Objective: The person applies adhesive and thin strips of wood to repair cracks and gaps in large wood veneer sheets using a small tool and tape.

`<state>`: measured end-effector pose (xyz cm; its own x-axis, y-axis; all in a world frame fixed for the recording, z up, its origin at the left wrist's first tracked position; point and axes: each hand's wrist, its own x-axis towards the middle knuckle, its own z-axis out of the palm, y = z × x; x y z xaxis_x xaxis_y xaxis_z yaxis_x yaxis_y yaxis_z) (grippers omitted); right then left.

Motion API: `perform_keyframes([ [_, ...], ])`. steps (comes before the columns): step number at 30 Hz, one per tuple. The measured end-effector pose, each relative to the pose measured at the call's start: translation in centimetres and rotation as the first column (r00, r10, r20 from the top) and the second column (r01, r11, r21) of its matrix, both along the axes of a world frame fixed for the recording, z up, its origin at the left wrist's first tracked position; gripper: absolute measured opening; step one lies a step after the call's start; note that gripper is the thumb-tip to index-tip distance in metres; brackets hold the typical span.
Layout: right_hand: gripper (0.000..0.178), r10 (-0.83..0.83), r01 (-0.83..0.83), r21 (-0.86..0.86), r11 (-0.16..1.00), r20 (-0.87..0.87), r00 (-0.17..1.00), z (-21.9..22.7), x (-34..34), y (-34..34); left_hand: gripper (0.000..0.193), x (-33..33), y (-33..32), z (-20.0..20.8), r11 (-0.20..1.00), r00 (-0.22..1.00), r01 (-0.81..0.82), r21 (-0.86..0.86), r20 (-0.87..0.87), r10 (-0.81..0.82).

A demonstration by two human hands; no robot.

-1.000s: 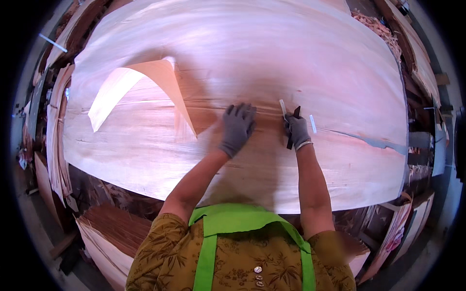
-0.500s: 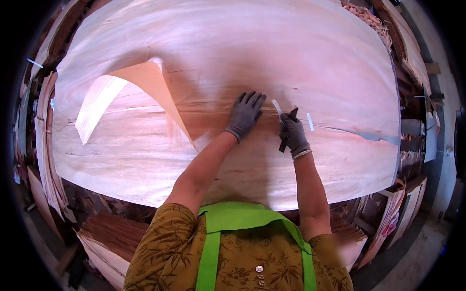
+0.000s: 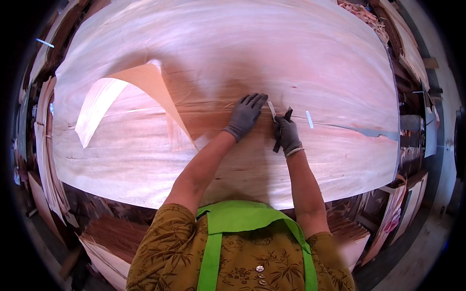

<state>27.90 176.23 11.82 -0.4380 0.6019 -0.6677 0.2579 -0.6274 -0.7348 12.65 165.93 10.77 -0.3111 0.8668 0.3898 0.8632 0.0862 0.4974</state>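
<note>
A large pale wood veneer sheet (image 3: 310, 58) spreads out before me. My left hand (image 3: 245, 116), in a grey glove, lies flat on it with fingers stretched out and holds nothing. Close to its right, my gloved right hand (image 3: 289, 133) is closed round a dark flat tool (image 3: 289, 114), whose ends stick out above and below the fist. A short white tape strip (image 3: 271, 109) extends from its fingertips toward my left fingertips. Another white strip (image 3: 309, 119) lies on the veneer to the right. Whether the held strip touches the sheet I cannot tell.
On the left a curled piece of veneer (image 3: 141, 75) arches up from the sheet. A long split (image 3: 374, 132) runs to the right edge. Veneer stacks (image 3: 104, 257) stand near me at the lower left and right, and shavings (image 3: 364, 17) lie at the far right.
My right hand has moved slightly left, bringing the dark tool and the white strip nearer to my left fingertips. The left hand has hardly moved.
</note>
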Motion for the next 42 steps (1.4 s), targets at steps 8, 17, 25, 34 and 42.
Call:
perform_keyframes([
  [8,0.011,-0.184,0.189,0.015,0.982,-0.159,0.97,0.7,5.4,0.4,0.066,2.6,-2.4,1.5,0.998,0.988,-0.021,-0.064,-0.152,0.011],
  [17,0.009,-0.221,0.223,-0.012,0.975,-0.175,0.959,-1.0,10.0,0.3,0.075,2.3,-6.0,1.0,0.955,0.99,-0.082,-0.286,-0.131,0.045],
  [25,0.018,-0.022,0.028,0.127,0.991,-0.048,0.999,1.4,5.3,-4.3,0.067,-3.2,-14.5,1.5,0.812,0.876,-0.478,-0.334,-0.243,0.416],
  [34,0.015,0.187,-0.195,-0.007,0.981,-0.243,0.952,2.7,-5.9,-9.8,0.06,-5.5,-17.9,1.5,0.895,0.923,-0.36,-0.262,-0.238,0.302],
  [42,0.014,0.193,-0.196,-0.029,0.98,-0.075,0.978,1.5,-6.5,-10.5,0.047,-5.2,-18.4,0.9,0.918,0.935,-0.327,-0.223,-0.219,0.279],
])
